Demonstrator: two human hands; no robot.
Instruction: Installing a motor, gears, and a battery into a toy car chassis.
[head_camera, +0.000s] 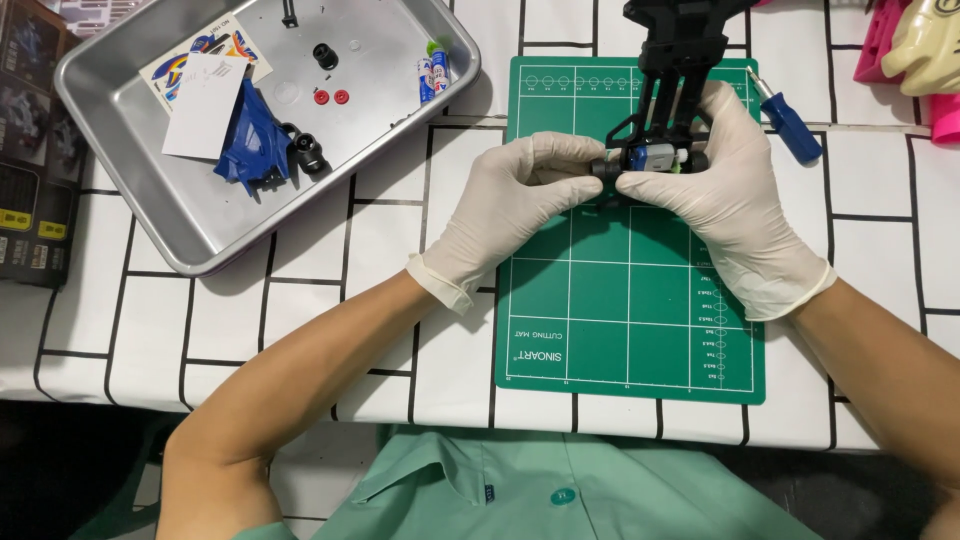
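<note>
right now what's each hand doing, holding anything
Left hand: closed, fingertips pinching the left end of the black toy car chassis.
Right hand: closed, gripping the same chassis at its small motor.

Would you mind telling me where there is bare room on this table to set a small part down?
The near half of the green mat, between the forearms, is bare, as is the tablecloth between tray and left hand. It is crowded at the mat's far end, around both hands, the right hand, the black chassis, and the screwdriver.
</note>
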